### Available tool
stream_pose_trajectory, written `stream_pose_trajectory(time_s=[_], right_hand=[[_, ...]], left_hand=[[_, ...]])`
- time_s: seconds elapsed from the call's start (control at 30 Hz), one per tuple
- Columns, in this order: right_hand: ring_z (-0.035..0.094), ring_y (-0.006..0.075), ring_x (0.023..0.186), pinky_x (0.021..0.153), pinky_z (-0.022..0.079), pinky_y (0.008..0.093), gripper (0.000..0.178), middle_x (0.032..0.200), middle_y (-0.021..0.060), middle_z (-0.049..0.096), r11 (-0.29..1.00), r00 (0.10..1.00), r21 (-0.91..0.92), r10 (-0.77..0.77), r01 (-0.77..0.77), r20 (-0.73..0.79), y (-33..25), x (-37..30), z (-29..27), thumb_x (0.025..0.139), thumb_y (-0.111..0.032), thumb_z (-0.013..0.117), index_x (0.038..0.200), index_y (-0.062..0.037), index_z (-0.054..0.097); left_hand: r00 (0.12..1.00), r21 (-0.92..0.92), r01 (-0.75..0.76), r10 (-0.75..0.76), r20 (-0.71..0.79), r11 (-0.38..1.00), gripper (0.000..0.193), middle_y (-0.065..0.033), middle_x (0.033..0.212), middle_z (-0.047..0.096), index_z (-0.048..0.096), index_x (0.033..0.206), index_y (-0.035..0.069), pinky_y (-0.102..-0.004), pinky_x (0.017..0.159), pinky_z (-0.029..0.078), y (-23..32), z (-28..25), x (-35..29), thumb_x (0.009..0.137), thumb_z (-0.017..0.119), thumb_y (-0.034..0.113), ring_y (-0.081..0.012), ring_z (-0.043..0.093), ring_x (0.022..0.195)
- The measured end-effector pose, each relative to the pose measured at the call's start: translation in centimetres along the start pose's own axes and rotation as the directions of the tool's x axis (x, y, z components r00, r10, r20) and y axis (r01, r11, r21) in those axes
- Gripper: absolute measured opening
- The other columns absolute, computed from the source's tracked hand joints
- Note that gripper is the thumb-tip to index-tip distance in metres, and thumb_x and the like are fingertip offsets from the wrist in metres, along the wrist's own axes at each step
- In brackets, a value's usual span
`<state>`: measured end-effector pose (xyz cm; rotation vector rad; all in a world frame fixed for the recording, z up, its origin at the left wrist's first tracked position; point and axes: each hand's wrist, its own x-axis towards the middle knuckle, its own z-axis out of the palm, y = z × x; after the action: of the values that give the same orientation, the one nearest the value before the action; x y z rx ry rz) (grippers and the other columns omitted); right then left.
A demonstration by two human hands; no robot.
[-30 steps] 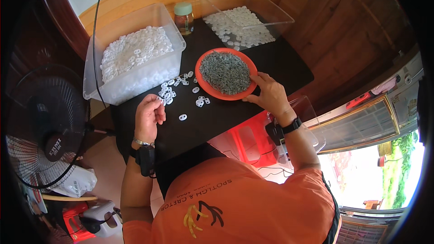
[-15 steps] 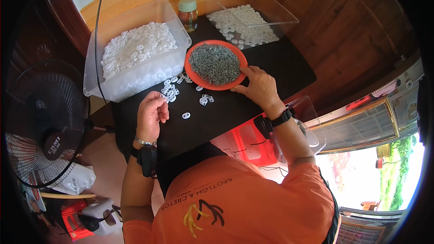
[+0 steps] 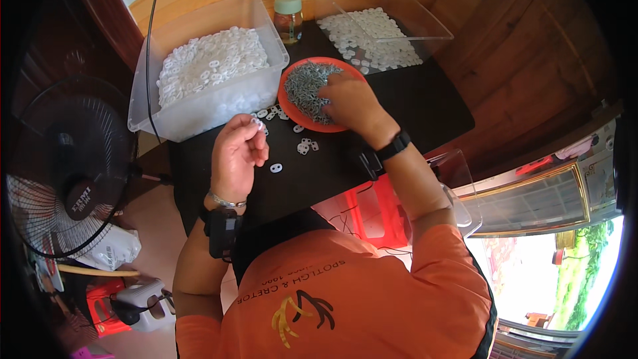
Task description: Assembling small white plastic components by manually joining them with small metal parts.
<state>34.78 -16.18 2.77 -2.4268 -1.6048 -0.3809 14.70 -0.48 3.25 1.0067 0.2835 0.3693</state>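
Picking step, by the look of it. Left hand (image 3: 238,153) pinches a white plastic piece (image 3: 256,121) above the table (image 3: 425,103) centre. Right hand (image 3: 349,98) digs, fingers curled, into screws in the orange dish (image 3: 290,101); grasp unclear. Next likely needs one screw singled out.

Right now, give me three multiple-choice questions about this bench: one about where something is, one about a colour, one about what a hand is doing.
1. Where is the right hand?
A. in the orange dish
B. on the fan
C. in the jar

2. What colour is the lid of the jar?
A. red
B. pale green
C. black

3. What is the left hand doing?
A. lying flat and empty
B. gripping the fan
C. pinching a small white piece

Answers: 1 A, its fingers rest on the grey pieces in the dish. 2 B, the lid looks pale green. 3 C, a white piece shows at its fingertips.
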Motion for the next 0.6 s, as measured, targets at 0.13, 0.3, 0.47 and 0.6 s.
stream_pose_trajectory(time_s=[0.13, 0.3, 0.47, 0.6], right_hand=[[0.061, 0.026, 0.09, 0.073, 0.052, 0.038, 0.009, 0.088, 0.0066, 0.061, 0.997, 0.999, -0.079, 0.016, -0.02, -0.049, -0.1, 1.0, 1.9, 0.074, -0.017, 0.067, 0.082, -0.0129, 0.067], [0.062, 0.0246, 0.083, 0.068, 0.051, 0.038, 0.008, 0.082, 0.0041, 0.062, 0.995, 0.99, 0.096, 0.015, -0.001, -0.141, 0.4, 1.0, 1.8, 0.075, -0.02, 0.066, 0.077, -0.0122, 0.065], [0.061, 0.0319, 0.07, 0.062, 0.048, 0.0416, 0.016, 0.072, 0.0115, 0.062, 0.974, 0.979, 0.201, 0.134, -0.102, -0.152, 0.3, 1.0, 0.8, 0.081, -0.024, 0.065, 0.078, -0.0086, 0.063], [0.06, 0.0348, 0.069, 0.06, 0.047, 0.0432, 0.02, 0.071, 0.0141, 0.061, 0.965, 0.97, 0.24, 0.155, -0.108, -0.186, 0.6, 1.1, 1.1, 0.085, -0.026, 0.063, 0.079, -0.007, 0.062]], left_hand=[[0.998, -0.027, 0.032, -0.034, -0.043, 0.999, 0.011, -0.0006, 0.065, 0.052, 0.055, 0.086, 0.006, -0.0219, 0.045, 0.035, -1.5, -0.7, 0.7, 0.087, 0.052, 0.017, -0.0112, 0.051, 0.051], [0.998, 0.047, 0.051, -0.048, -0.05, 0.998, 0.01, 0.0003, 0.064, 0.052, 0.054, 0.083, 0.007, -0.0207, 0.044, 0.035, -1.8, -1.2, 1.4, 0.087, 0.053, 0.016, -0.0098, 0.051, 0.051], [0.995, 0.066, 0.03, -0.024, -0.092, 0.997, 0.011, 0.0007, 0.064, 0.052, 0.054, 0.082, 0.008, -0.0207, 0.045, 0.035, -2.3, -1.9, 1.1, 0.088, 0.053, 0.017, -0.0094, 0.05, 0.051], [0.995, 0.02, 0.022, -0.02, -0.099, 1.0, 0.012, 0.0008, 0.063, 0.052, 0.053, 0.081, 0.008, -0.0206, 0.045, 0.035, -2.2, -1.9, 1.0, 0.088, 0.052, 0.018, -0.0092, 0.05, 0.051]])
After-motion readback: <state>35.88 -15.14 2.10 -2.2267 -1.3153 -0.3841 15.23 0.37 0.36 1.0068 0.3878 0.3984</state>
